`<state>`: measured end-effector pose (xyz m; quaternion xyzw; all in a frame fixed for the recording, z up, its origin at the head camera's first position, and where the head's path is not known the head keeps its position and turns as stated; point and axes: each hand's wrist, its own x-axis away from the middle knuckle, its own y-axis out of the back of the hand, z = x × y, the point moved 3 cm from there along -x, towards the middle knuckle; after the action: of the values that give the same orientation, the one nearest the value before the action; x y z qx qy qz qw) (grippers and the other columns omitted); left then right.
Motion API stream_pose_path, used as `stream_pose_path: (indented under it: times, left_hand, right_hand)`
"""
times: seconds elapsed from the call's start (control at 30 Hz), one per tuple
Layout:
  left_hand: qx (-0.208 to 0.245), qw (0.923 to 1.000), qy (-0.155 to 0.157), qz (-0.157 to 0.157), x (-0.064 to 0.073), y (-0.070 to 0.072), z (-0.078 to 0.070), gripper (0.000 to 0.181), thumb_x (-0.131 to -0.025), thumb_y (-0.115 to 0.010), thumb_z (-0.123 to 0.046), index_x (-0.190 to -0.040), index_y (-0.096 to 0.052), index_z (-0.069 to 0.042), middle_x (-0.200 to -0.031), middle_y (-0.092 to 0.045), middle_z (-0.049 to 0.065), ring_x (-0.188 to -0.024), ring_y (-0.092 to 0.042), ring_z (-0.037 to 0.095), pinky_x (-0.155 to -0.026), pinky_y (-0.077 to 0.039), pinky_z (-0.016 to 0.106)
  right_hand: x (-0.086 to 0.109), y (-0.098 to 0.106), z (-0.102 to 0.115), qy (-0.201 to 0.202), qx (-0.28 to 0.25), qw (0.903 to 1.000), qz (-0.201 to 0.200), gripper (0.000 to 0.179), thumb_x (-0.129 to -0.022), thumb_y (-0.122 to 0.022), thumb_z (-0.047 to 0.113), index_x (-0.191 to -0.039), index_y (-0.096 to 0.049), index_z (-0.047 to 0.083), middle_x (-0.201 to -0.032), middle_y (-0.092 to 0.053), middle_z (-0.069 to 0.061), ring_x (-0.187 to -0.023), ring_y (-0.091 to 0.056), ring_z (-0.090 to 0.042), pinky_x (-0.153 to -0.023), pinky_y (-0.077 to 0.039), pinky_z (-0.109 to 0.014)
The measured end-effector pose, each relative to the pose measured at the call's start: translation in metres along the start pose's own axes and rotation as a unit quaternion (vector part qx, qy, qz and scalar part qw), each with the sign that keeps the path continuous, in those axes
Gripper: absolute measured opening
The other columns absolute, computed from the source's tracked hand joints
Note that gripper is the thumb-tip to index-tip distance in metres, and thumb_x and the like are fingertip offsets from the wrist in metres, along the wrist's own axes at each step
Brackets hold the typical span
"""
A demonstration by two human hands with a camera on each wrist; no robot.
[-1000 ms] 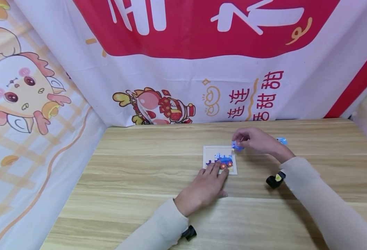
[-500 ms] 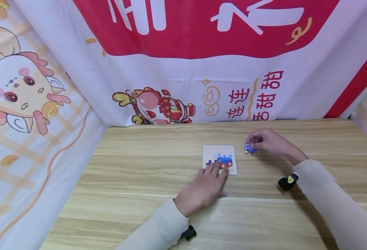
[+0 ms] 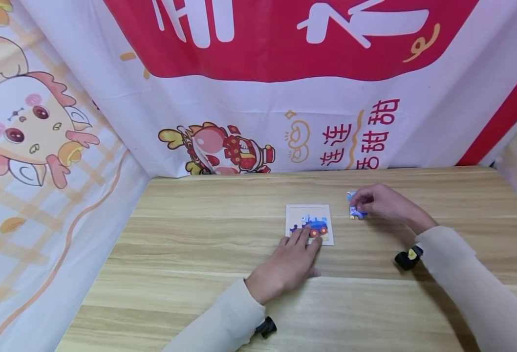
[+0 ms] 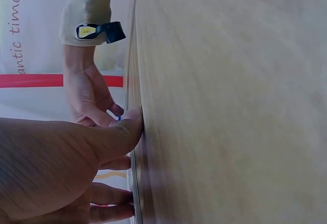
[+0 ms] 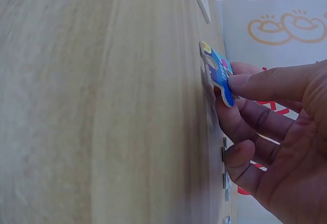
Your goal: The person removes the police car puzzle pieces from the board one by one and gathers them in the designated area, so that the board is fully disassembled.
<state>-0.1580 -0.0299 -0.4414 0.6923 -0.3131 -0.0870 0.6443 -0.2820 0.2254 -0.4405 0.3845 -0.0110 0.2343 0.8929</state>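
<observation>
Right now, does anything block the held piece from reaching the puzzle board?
Nothing visible stands between the piece in the right hand and the puzzle board, though the left hand covers part of its near edge.

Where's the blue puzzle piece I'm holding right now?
In the head view, the blue puzzle piece is pinched in your right hand, to the right of the puzzle board on which your left hand rests.

Head view looks fwd & down from high up, well back, over worktop [image 3: 188, 254]. Both wrist views look from low, v close, turned sideways; head & R-wrist share R hand [image 3: 381, 201] + puzzle pc [image 5: 219, 74].
</observation>
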Motion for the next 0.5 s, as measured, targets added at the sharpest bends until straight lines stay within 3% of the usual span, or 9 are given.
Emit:
stream_pose_path:
  times: [0.5]
  left_hand:
    - [0.003,1.0,-0.003,0.003,0.0005,0.001,-0.0005,0.074,-0.103,-0.058,-0.049,-0.166,-0.032,-0.018,-0.175,-0.02,0.016,-0.163,-0.019,0.033,-0.127,-0.031,0.052]
  right_hand:
    - [-0.0004,-0.0033,-0.0023,0.018,0.029,0.9991,-0.024,0.022,-0.098,-0.063,-0.003,-0.109,-0.079,0.008,-0.107,-0.075,-0.007,-0.097,-0.063,-0.022,-0.085,-0.051,-0.033]
